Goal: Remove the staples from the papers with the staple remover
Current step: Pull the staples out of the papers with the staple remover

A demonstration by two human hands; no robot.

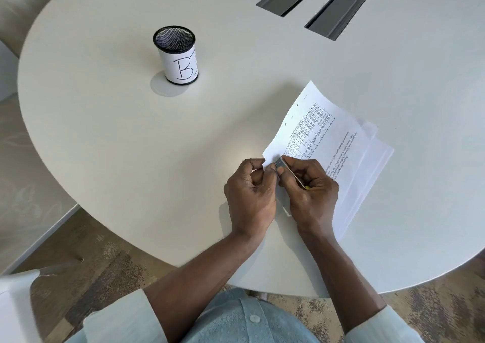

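The staple remover (288,170) is sitting in the right hand (311,193), a slim metal tool with a yellow bit showing at its rear, its metal tip pressing at the near-left corner of the papers (333,156). The right fingers (294,162) are closing around the tool, pinching it between thumb and forefinger. The left hand (249,193) is lying just beside the right, its fingers (256,168) curling in and pinching the edge of that same paper corner. The papers are lying slanted on the worktop (118,137), a printed table and lines of text facing up, with lower sheets fanning out past the top sheet on the right side; the far corner is lifting slightly off the surface. Well apart, to the far left, a black mesh pen cup (177,55) is standing upright with a white label marked "B"; what is showing of its inside looks bare mesh. The worktop's curved near edge is running just below the wrists, and wide bare surface is lying between the cup and the papers. Two grey cable trays (317,2) are sitting at the far side.
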